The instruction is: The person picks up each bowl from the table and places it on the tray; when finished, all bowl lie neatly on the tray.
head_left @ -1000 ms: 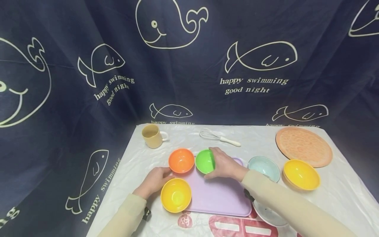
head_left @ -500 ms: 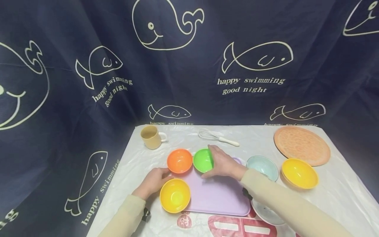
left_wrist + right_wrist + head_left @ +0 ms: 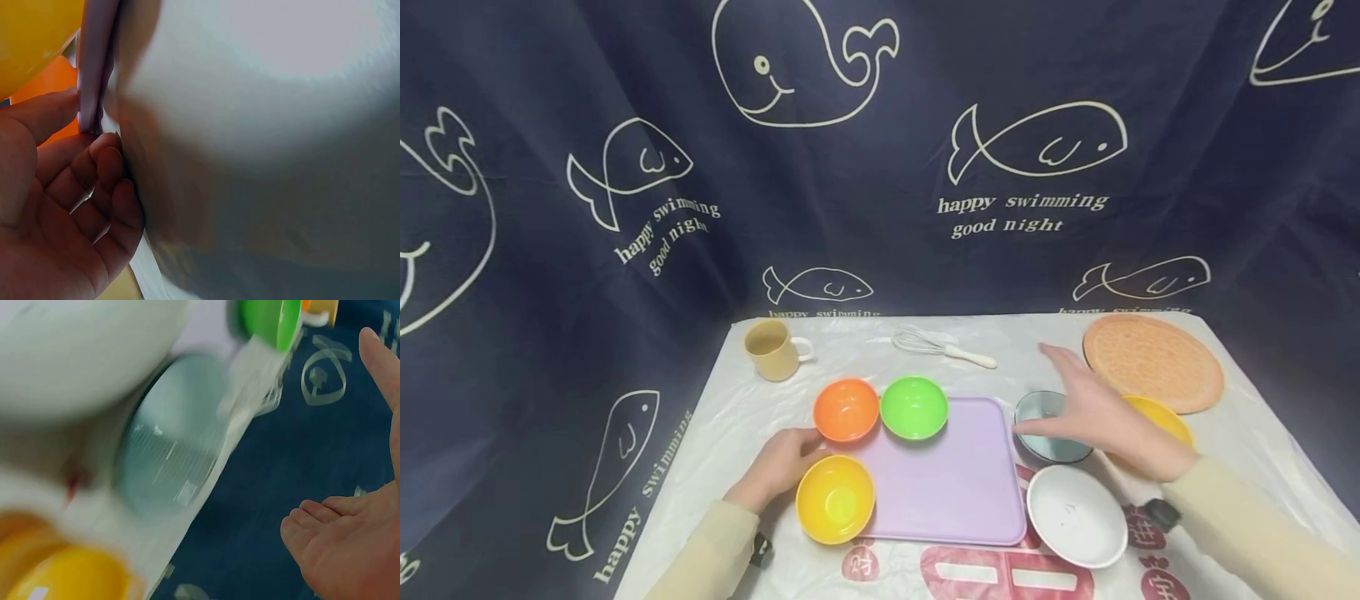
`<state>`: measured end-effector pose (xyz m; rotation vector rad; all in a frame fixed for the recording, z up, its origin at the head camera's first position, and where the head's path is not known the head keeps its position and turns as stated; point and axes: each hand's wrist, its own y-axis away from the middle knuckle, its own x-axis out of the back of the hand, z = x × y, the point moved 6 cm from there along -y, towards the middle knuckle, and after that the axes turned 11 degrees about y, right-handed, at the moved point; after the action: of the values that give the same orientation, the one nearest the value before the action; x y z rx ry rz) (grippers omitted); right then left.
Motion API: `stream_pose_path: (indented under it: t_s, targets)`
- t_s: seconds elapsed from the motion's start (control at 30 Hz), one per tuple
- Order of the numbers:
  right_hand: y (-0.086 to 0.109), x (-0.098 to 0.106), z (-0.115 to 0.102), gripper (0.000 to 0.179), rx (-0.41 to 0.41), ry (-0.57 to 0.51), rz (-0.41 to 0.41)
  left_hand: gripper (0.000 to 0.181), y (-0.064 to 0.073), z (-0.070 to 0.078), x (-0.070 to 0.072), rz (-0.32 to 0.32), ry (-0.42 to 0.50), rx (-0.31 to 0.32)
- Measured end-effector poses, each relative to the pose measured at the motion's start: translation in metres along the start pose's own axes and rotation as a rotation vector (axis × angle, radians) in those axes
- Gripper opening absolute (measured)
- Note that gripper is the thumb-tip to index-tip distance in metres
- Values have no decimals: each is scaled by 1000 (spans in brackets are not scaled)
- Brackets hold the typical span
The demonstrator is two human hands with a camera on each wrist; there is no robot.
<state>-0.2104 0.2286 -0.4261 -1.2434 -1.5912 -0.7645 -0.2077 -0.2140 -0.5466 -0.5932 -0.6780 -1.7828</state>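
My left grip (image 3: 782,465) pinches the edge of the purple tray (image 3: 943,487) on the counter (image 3: 861,354); my right grip (image 3: 1097,410), spread wide and holding nothing, hovers over the pale-blue bowl (image 3: 1054,448) just beside it.

Your left hand (image 3: 782,465) rests at the left edge of a purple tray (image 3: 947,492), beside an orange bowl (image 3: 846,410) and a yellow bowl (image 3: 835,502), while your right hand (image 3: 1090,410), thumb and fingers spread apart, partly hides a light-blue bowl (image 3: 1051,447) to the tray's right. A green bowl (image 3: 914,408) sits next to the orange one; a white bowl (image 3: 1078,518) stands nearer you, and a second yellow bowl (image 3: 1159,413) shows behind your wrist (image 3: 1167,454). Along the back of the tabletop (image 3: 850,346) are a tan mug (image 3: 772,354), a whisk (image 3: 943,347) and a round orange board (image 3: 1153,364), before a navy curtain (image 3: 865,200) printed with whales and fish
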Motion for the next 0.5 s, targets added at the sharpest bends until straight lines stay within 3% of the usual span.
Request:
stream_pose_path:
  t_s: [0.13, 0.27, 0.5]
  targets:
    - [24, 15, 50, 137, -102, 39, 1, 40, 3, 1, 3, 9, -5, -7]
    - [48, 17, 94, 137, -166, 45, 29, 39, 3, 2, 3, 6, -12, -16]
    - [76, 1, 137, 134, -204, 3, 63, 41, 2, 2, 0, -6, 16, 17]
